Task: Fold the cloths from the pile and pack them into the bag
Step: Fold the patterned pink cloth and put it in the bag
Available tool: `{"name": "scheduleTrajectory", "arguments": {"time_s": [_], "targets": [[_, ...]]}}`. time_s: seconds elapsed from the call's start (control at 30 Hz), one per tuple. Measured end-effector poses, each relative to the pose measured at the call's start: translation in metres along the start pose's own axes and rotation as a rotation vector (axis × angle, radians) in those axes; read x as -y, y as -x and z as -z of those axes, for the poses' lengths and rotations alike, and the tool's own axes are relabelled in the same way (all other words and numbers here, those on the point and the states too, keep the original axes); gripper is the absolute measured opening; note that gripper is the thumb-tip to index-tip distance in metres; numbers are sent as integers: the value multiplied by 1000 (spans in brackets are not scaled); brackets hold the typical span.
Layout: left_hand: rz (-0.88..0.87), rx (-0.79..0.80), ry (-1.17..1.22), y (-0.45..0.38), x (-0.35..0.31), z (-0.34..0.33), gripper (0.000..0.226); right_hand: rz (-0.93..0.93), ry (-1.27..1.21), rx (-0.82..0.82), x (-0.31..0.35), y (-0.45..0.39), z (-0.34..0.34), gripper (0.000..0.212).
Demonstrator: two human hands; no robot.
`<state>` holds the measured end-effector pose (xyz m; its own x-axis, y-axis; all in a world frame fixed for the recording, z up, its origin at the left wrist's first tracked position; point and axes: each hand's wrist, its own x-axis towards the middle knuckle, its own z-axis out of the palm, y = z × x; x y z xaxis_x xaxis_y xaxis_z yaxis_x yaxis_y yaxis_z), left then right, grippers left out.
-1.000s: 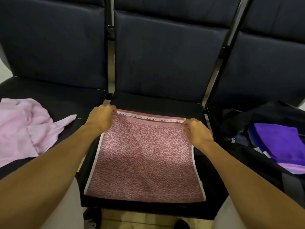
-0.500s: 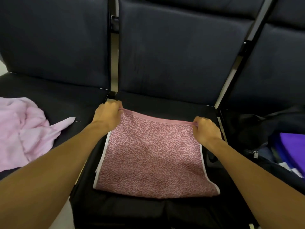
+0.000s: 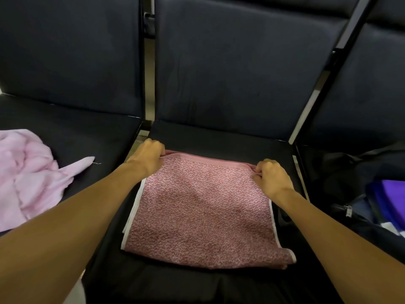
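A waiting area, by the look of it: a row of linked dark padded seats [image 3: 219, 139] with upright backrests [image 3: 236, 69] joined on a metal frame [image 3: 306, 110], running from 9 o'clock to 3 o'clock.

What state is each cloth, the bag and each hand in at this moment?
Patterned pink cloth: folded, flat on the middle seat.
Light pink cloth: crumpled, unfolded, on the left seat.
Purple cloth: lying in the bag.
Bag: open.
Left hand: pinches the patterned cloth's far left corner.
Right hand: pinches its far right corner.
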<state>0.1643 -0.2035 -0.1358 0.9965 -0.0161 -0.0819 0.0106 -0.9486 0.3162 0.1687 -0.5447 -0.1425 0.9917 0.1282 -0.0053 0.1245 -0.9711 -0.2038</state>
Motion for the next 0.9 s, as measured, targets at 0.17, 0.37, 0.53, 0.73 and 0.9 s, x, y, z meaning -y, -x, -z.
{"name": "scheduleTrajectory", "arguments": {"time_s": [0.17,0.37,0.53,0.73,0.9], "targets": [[22,-11,33,12,-4,21,18,-43,2,-110,-2,19,22,20],[32,-203,131,36,-16,56,30,-56,-230,-360,6,38,60,22],[-70,-502,213,59,-26,91,22,30,-400,-606,18,55,86,19],[-124,-736,211,94,-41,118,15,126,-379,-832,28,76,105,19],[-204,-896,173,125,-51,136,16,184,-474,-924,27,91,119,15]]}}
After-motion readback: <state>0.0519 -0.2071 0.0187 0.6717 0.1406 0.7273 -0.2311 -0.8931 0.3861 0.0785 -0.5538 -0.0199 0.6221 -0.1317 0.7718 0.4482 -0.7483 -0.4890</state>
